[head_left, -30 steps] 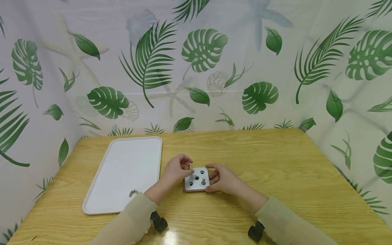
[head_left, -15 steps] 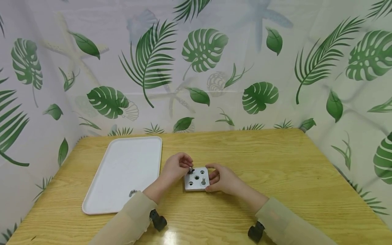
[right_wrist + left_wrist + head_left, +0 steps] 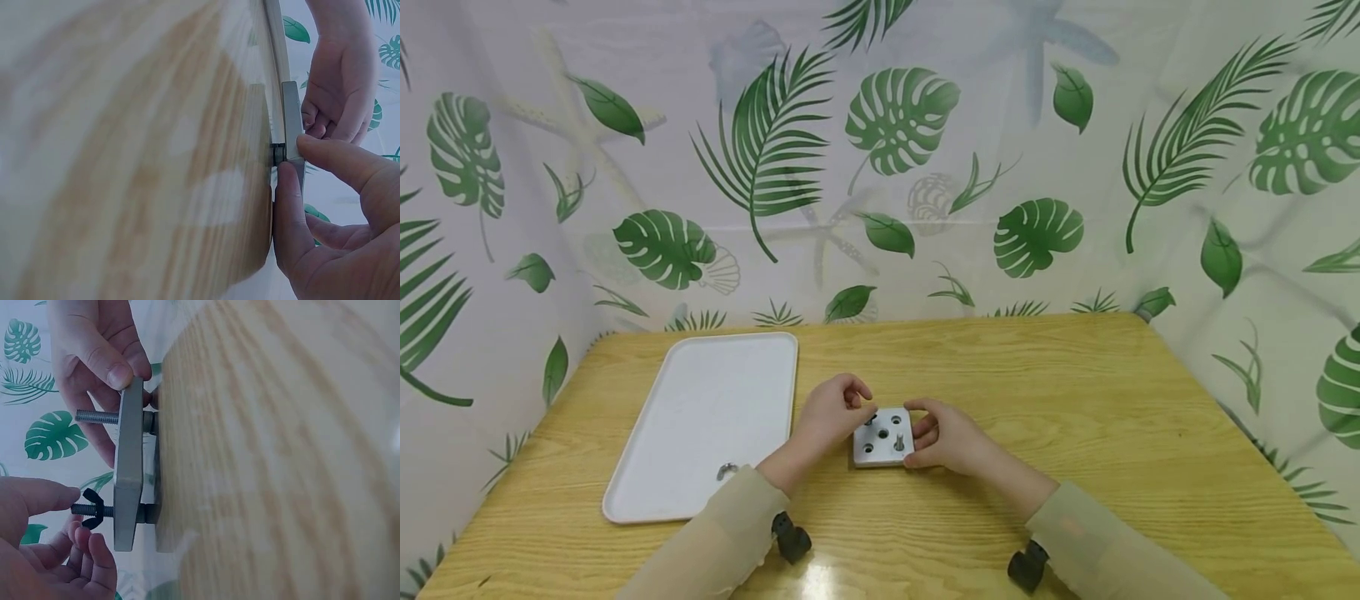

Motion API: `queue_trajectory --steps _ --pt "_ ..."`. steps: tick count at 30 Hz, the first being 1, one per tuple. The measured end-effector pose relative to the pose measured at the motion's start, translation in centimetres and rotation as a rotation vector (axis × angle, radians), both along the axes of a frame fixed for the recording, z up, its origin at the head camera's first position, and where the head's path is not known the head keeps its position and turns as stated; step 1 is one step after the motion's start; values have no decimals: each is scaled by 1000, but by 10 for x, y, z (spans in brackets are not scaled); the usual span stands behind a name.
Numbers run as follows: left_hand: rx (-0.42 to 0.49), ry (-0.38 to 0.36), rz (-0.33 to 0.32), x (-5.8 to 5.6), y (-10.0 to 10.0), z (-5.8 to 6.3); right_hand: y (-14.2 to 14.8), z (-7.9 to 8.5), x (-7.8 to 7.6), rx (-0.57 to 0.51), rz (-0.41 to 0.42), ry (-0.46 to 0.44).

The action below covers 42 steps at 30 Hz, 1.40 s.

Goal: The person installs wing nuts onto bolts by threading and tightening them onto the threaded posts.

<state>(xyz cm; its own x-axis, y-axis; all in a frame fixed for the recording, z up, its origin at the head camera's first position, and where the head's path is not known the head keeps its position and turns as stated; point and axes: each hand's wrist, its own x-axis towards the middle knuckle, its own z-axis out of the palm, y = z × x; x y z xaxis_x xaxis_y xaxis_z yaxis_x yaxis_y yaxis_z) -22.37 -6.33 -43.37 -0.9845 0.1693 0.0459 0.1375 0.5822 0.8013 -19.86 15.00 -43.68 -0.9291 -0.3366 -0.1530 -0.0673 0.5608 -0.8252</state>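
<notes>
A square metal plate (image 3: 883, 450) with several holes lies flat near the middle of the table in the head view. A threaded bolt (image 3: 97, 417) sticks out of one hole with nothing on its thread. At the opposite corner a second bolt (image 3: 78, 509) carries a black wing nut (image 3: 94, 509). The thumb and curled fingers of my left hand (image 3: 831, 414) are around this wing nut, the thumb by the bolt's end. My right hand (image 3: 953, 437) grips the plate's right side, thumb and fingers at its edges. Dark collars (image 3: 278, 154) show under the plate.
A white tray (image 3: 722, 392) lies on the left of the wooden table (image 3: 1037, 375). On its near right part rests a silver wing nut (image 3: 727, 472). A leaf-patterned cloth (image 3: 925, 275) hangs behind the table and at both sides.
My left fingers have shifted around the black wing nut, drawing back from it half a second ago and closing over it again now. The right hand stays on the plate.
</notes>
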Motion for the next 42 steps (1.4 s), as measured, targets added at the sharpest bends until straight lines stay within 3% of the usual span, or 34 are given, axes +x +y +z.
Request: queue_trajectory --steps 8,19,23,28,33,37,42 --pt "45 -44 -26 1 -1 0 1 -1 0 -15 5 -4" --pt "87 -29 -67 -3 -2 -1 1 -3 -1 -30 16 2" --pt "37 9 -57 -2 -1 0 1 -4 -1 -27 16 3" --pt "-106 38 -33 0 0 1 1 -3 -2 -13 12 1" --pt "-192 18 -35 0 1 0 1 -3 -2 -16 11 -9" --pt "-172 -14 -49 -1 1 -1 1 -4 -2 -23 9 -17" --pt "-79 -58 -74 -4 0 2 2 -5 -3 -20 -6 -15"
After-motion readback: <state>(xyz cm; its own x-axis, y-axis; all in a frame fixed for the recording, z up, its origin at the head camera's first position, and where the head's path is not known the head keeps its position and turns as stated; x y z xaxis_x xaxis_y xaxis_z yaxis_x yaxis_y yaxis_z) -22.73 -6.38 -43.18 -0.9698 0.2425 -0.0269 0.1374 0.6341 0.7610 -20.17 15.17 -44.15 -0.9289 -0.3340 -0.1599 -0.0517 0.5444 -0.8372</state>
